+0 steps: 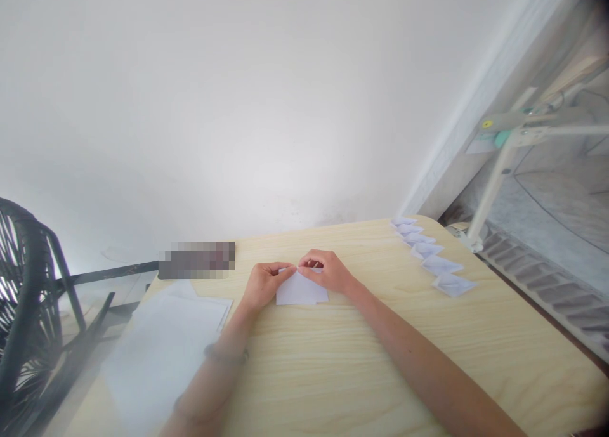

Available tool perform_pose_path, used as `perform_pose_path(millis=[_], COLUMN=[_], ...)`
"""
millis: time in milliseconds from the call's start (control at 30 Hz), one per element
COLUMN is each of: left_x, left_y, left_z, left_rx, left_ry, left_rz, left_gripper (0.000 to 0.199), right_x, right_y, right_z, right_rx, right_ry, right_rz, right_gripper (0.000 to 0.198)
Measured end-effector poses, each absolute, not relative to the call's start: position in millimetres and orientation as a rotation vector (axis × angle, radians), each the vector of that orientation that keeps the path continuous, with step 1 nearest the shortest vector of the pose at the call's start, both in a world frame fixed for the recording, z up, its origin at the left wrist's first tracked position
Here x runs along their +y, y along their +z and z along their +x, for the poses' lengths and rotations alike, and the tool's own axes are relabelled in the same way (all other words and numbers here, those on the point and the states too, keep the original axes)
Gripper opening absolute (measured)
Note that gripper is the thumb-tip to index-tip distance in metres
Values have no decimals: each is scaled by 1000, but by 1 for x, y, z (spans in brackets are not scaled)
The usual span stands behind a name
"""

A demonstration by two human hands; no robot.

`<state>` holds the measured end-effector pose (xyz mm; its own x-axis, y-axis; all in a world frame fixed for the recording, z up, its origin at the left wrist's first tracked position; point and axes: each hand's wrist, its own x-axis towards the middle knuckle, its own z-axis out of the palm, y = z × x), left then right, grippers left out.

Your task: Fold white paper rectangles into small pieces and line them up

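Note:
A small white folded sheet of paper (299, 289) lies near the middle of the table, its layers slightly offset at the lower right corner. My left hand (268, 283) pinches its far edge with thumb and fingers. From the other side my right hand (328, 270) pinches that same edge, the two thumb tips almost meeting. Several folded paper boats (454, 285) stand in a row along the right side of the table. To the left of my left forearm rests a stack of loose white sheets (166, 342).
The light wooden table (323, 373) stands against a white wall (285, 107). A blurred-out dark object (196, 260) sits at its back left corner. On the left is a dark woven chair (28, 310); a white metal frame (495, 183) rises beyond the right edge.

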<state>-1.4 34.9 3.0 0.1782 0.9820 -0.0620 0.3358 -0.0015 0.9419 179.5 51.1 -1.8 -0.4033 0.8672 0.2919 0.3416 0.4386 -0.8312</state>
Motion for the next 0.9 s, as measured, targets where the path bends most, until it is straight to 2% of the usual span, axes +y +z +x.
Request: perform_pose_path(millis=[900], left_x=[34], left_y=[1], left_z=[-1], left_rx=[1285], left_ry=[854], left_rz=[1606], left_gripper=[35], right_x=[53], right_y=[-5], right_z=[181], right_rx=[-1997], right_ry=[926], right_rz=[-977], right_gripper=[8])
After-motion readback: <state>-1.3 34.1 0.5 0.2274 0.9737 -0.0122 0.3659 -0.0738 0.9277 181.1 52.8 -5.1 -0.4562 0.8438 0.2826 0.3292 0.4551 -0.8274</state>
